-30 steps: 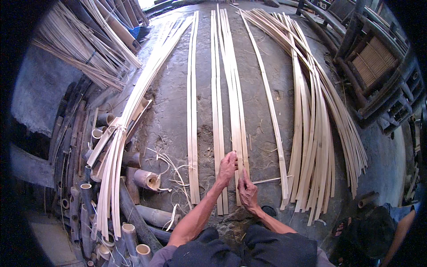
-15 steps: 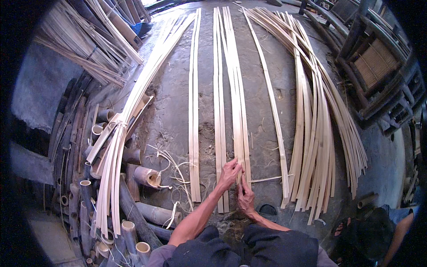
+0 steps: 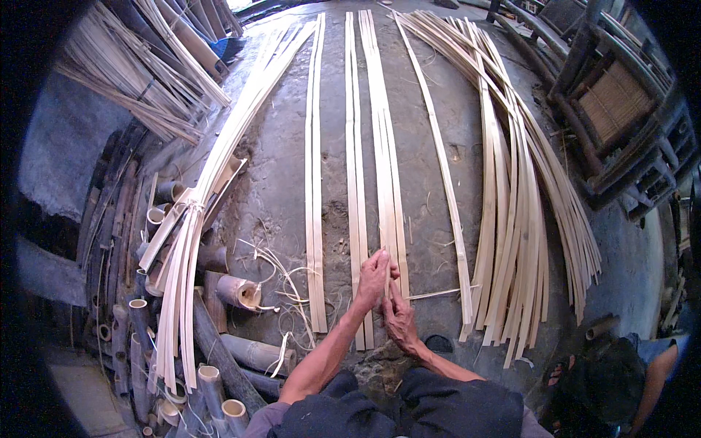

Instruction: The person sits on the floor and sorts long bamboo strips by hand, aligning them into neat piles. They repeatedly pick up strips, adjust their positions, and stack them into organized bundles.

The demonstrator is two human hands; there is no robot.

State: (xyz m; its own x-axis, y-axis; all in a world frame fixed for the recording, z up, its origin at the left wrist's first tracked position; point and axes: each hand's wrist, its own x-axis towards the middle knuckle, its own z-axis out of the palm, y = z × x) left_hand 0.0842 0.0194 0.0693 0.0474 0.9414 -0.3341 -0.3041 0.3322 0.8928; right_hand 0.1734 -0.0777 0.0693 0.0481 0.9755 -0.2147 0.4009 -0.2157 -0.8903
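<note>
Long, pale bamboo strips lie lengthwise on the floor ahead of me. My left hand [image 3: 373, 280] is closed in a pinch on the near part of a bamboo strip [image 3: 385, 212] in the middle group. Just below and to the right, my right hand [image 3: 400, 321] has its fingers closed around the near end of that strip, which my hands partly hide. Another strip of the group runs beside my right hand. Immediately left lies a pair of strips [image 3: 353, 168], and farther left another pair [image 3: 314, 182]. A single strip [image 3: 441, 160] lies to the right.
A loose pile of strips [image 3: 515, 241] fans out at right, and a tied bundle [image 3: 196, 208] rests at left over bamboo tubes [image 3: 239, 292]. Thin shavings [image 3: 281, 274] curl nearby. A dark bamboo chair [image 3: 613, 102] stands far right; another person's arm [image 3: 659, 379] shows lower right.
My hands have drawn closer together around the strip, with the right one shifting slightly left and up. The whole view has moved a little; the other strips lie as before.
</note>
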